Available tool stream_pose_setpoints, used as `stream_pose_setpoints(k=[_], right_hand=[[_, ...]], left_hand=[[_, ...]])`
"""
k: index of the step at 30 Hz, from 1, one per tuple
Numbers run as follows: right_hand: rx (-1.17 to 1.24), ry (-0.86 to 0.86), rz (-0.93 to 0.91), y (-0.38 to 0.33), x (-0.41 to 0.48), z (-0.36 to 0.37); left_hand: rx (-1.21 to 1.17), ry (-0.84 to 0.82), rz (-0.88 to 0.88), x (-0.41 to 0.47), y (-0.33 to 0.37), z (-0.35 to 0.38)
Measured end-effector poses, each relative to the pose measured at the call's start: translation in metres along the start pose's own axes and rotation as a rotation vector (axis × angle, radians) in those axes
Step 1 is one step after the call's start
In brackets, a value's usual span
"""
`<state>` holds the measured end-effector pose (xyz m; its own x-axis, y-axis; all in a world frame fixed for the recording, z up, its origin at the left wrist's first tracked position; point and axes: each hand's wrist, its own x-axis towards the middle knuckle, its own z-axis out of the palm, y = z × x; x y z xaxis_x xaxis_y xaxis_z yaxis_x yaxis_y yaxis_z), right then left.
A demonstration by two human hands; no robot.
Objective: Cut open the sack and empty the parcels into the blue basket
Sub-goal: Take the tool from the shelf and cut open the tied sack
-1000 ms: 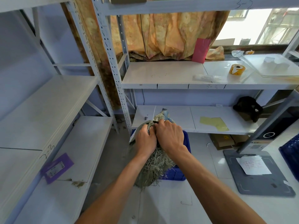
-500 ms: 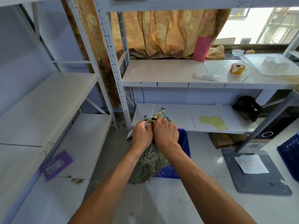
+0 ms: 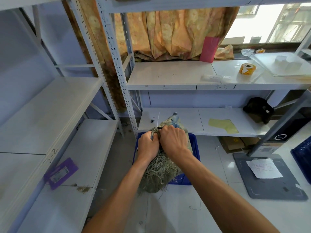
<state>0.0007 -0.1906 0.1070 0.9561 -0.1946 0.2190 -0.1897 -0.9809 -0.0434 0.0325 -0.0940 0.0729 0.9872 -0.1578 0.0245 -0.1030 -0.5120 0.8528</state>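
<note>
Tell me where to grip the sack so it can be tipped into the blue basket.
Judging by its pose, grip the sack at its bunched neck from above, where the left hand and right hand already clamp it; the bulging body hangs over the blue basket.

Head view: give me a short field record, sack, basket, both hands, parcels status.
sack: woven, frayed sack, upright, partly over the basket, neck bunched at top
blue basket: blue basket on the floor under the lowest shelf, mostly hidden behind the sack
left hand: left hand gripping the sack neck
right hand: right hand closed on the neck beside the left
cutting tool: cannot tell
parcels: none visible; sack not yet emptied
</note>
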Motion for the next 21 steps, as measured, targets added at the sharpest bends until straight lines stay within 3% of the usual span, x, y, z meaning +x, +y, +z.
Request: stream_pose_setpoints(k=[8, 14, 21], right_hand=[[-0.048, 0.022, -0.019, -0.002, -0.003, -0.002], [-0.057, -0.004, -0.064, 0.004, -0.002, -0.003], [-0.098, 0.025, -0.251, 0.025, 0.014, -0.007]], left_hand=[[-0.059, 0.094, -0.022, -0.002, 0.007, 0.002], [0.033, 0.039, 0.007, -0.004, 0.002, -0.002], [0.089, -0.021, 0.073, 0.000, -0.004, -0.013]])
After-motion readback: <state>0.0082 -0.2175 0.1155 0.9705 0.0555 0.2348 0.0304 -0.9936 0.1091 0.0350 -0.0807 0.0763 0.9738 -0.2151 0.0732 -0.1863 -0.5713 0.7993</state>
